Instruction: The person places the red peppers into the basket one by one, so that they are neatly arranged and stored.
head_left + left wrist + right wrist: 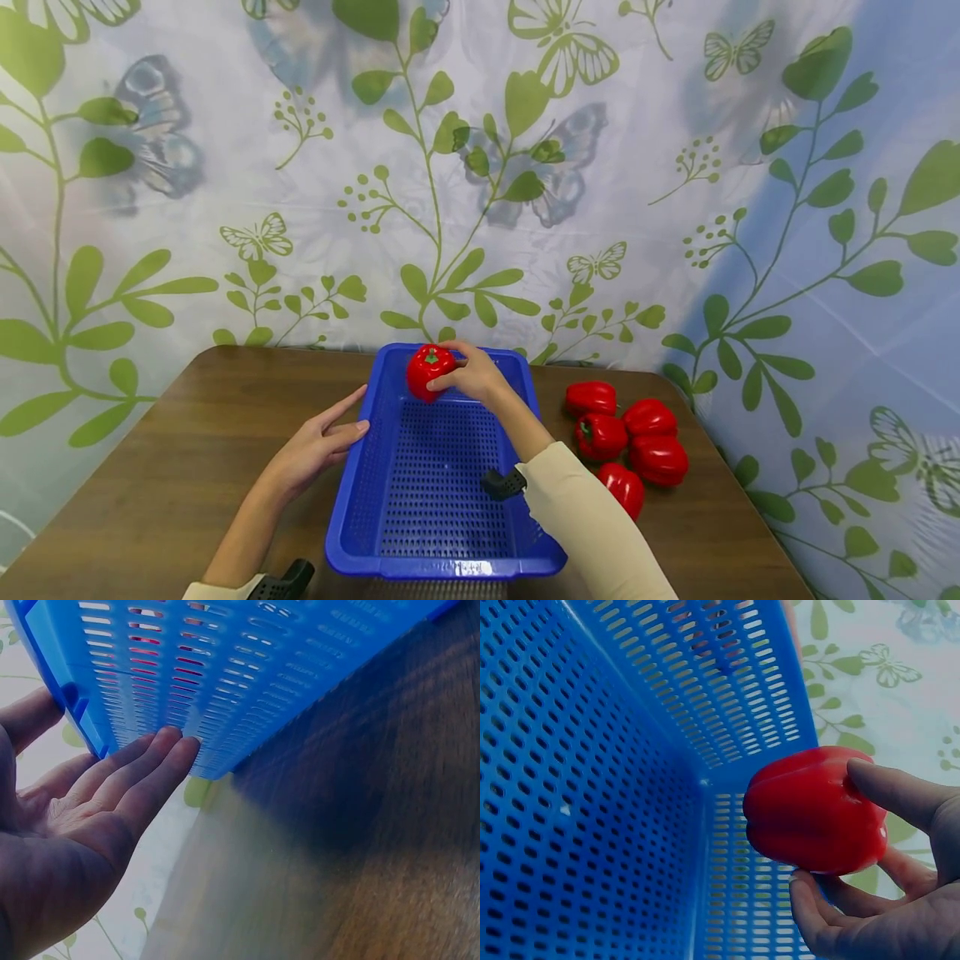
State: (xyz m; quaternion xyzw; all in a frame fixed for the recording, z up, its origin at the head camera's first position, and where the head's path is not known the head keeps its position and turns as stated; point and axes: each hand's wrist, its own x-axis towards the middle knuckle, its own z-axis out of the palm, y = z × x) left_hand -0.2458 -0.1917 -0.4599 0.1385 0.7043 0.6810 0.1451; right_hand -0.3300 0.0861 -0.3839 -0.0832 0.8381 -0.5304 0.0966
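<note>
My right hand [474, 375] grips a red bell pepper [431, 372] with a green stem over the far left part of a blue plastic basket [347, 508]. In the right wrist view, thumb and fingers hold the pepper [817, 810] from one side, close to the perforated end wall. My left hand [318, 446] is at the basket's left side. Its fingers [150, 776] lie fairly straight along the outer wall in the left wrist view, with a fingertip at the rim. The slotted basket floor shows bare in the head view.
Several red bell peppers [602, 437] lie grouped on the brown wooden table [225, 417], right of the basket; my right sleeve [592, 517] partly covers the nearest one. A cloth with leaves and butterflies [465, 208] hangs behind the table.
</note>
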